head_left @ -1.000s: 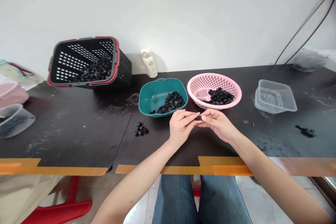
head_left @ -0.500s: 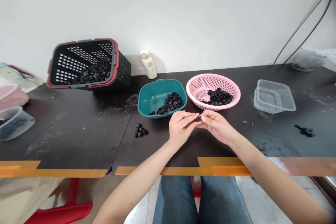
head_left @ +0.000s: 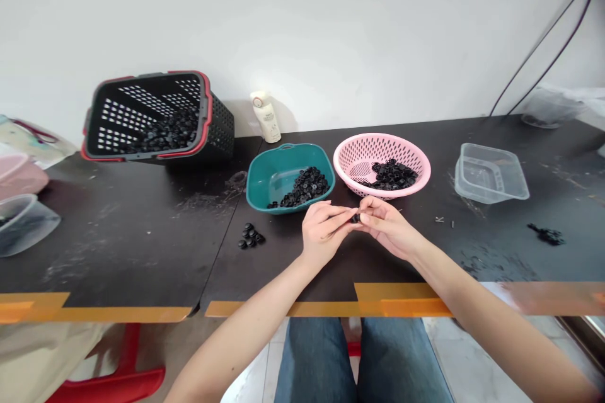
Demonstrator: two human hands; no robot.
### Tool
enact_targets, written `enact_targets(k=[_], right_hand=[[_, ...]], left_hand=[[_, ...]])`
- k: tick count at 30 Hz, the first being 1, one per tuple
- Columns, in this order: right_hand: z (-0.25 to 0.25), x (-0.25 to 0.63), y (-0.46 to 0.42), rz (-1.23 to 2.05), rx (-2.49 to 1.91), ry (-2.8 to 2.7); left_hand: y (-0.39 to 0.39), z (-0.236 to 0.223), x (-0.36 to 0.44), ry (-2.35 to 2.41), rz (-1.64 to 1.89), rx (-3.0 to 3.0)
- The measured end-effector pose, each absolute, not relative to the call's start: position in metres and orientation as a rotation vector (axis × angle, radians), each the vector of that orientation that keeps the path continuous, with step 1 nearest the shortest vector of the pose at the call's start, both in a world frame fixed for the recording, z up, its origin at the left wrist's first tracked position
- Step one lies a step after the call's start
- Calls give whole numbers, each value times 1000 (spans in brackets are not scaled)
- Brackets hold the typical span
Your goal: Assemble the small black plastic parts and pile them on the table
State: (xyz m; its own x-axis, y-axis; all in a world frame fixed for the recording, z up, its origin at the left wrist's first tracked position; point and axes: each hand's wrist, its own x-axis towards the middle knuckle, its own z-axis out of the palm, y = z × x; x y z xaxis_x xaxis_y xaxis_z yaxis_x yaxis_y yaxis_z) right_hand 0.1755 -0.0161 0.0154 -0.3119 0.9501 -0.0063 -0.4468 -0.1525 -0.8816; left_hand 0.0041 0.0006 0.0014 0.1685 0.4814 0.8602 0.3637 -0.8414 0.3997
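My left hand [head_left: 324, 227] and my right hand [head_left: 385, 227] meet over the table, fingertips closed together on a small black round part [head_left: 355, 218]. Fingers cover much of it, so its exact shape is hidden. Just behind my left hand stands a teal basin [head_left: 269, 170] with a heap of small black ring-like parts [head_left: 307, 186]. Behind my right hand is a pink perforated basket [head_left: 420, 164] holding more black pieces [head_left: 392, 175]. A small cluster of black round caps [head_left: 250, 236] lies on the table left of my left hand.
A dark crate with red trim [head_left: 208, 107] leans at the back left, black parts inside. Beside it stands a cream bottle [head_left: 267, 118]. To the right are a clear plastic container [head_left: 491, 173], small metal pins [head_left: 439, 220] and a black pile [head_left: 547, 235]. Orange tape [head_left: 331, 309] lines the table's front edge.
Both hands stay in almost the same place, fingers still on the small black part, which seems slightly turned. The whole view has shifted very little.
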Motion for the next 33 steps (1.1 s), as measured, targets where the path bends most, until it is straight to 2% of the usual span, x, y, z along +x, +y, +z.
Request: enact_targets(k=[11,25,33], right_hand=[[25,187,-14,1762,-734,-1082],[18,173,-18,1575,-697,-1086],[17,170,-22,1581,-677,-1055]], left_hand=[[1,1,4,792,1757,2396],[1,0,4,839,1815,2419],[3,-4,3,799,1769,2438]])
